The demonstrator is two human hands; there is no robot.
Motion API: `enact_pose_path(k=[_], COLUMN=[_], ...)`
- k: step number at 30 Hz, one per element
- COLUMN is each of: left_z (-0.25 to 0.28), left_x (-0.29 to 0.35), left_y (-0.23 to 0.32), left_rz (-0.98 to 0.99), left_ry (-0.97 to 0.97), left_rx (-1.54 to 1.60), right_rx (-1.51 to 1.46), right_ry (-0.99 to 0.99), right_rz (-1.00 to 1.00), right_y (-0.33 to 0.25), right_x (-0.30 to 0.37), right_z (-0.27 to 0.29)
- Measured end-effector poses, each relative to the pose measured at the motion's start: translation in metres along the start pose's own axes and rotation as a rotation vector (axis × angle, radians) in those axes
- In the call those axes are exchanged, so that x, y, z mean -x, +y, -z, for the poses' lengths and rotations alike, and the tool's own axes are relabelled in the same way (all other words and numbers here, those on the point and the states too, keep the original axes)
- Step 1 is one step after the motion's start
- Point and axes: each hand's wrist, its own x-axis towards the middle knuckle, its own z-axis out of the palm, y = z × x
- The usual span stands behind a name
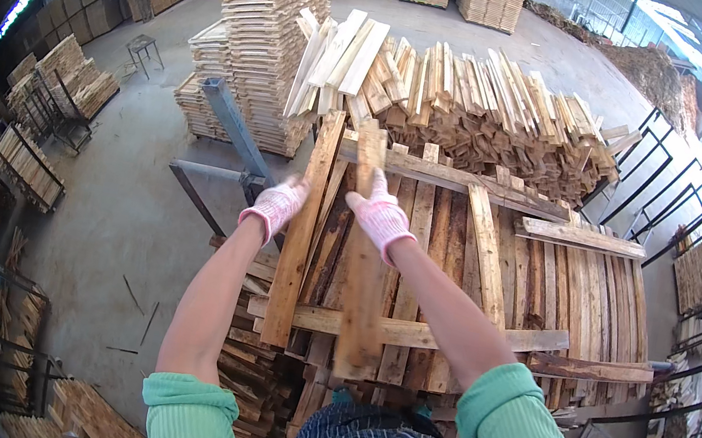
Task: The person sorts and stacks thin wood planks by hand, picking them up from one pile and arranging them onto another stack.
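Note:
My left hand (276, 205), in a pink-and-white knit glove, is closed on the left edge of a long wooden plank (303, 239). My right hand (382, 217), gloved the same way, grips a second plank (362, 300), which is smeared by motion at its near end. Both planks point away from me, a narrow gap apart, above a stack of boards (455, 264). Crosswise on the stack lie a near batten (406, 332) and a far one (451, 176). A loose plank (486, 256) slants between them, right of my right hand.
A blue-grey metal post (238, 130) stands left of the stack. Beyond it rises a tall pile of boards (267, 29). A heap of loose planks (497, 123) lies behind the stack. Black metal racks (666, 193) stand at right, and a small stool (145, 50) at far left.

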Motion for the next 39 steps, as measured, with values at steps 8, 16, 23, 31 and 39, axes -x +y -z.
enact_pose_path(k=[8, 16, 23, 31, 39], left_z=[-0.01, -0.022, -0.018, -0.015, -0.014], left_x=[-0.009, 0.006, 0.007, 0.004, -0.001], left_y=[-0.018, -0.003, -0.003, -0.005, -0.01], left_rz=[-0.004, 0.018, -0.028, -0.003, 0.02], left_ry=[-0.021, 0.056, 0.041, 0.003, 0.048], left_rx=[-0.132, -0.27, -0.262, -0.274, -0.285], right_rx=[-0.298, -0.101, -0.368, -0.529, -0.312], right_ry=[0.131, 0.185, 0.309, 0.257, 0.152], right_rz=[0.006, 0.086, 0.159, 0.151, 0.079], right_y=[-0.019, -0.003, 0.007, -0.006, 0.004], right_x=[-0.02, -0.031, -0.008, -0.008, -0.023], right_z=[-0.088, -0.099, -0.098, -0.107, -0.11])
